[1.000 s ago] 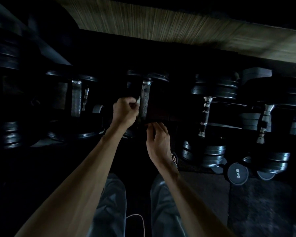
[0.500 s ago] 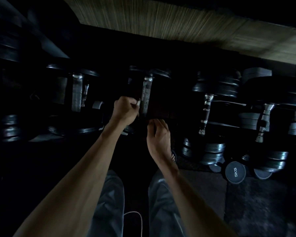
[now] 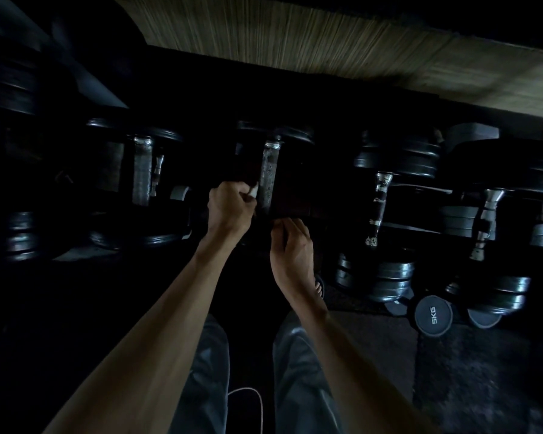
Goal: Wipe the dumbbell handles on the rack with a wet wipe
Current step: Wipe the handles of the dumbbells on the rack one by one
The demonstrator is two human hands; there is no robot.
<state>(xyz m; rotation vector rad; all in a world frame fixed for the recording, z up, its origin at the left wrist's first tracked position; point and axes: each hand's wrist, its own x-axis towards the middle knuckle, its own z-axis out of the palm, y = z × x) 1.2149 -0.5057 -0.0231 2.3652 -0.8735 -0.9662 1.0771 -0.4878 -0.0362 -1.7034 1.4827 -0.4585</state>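
Dim gym corner, dumbbell rack [image 3: 420,227] barely lit, wipe-down underway.
Left hand [image 3: 229,208] was clenched around a wet wipe [image 3: 255,190], touching the left side of the middle dumbbell handle [image 3: 268,177] at about 12 o'clock from the person. Right hand [image 3: 292,245] sat just below at 1 o'clock; couldn't tell if it gripped anything, too dark. Risk as I saw it: in that light you'd miss patches on the handle, or the wipe bunches in the fist and only skims one side.
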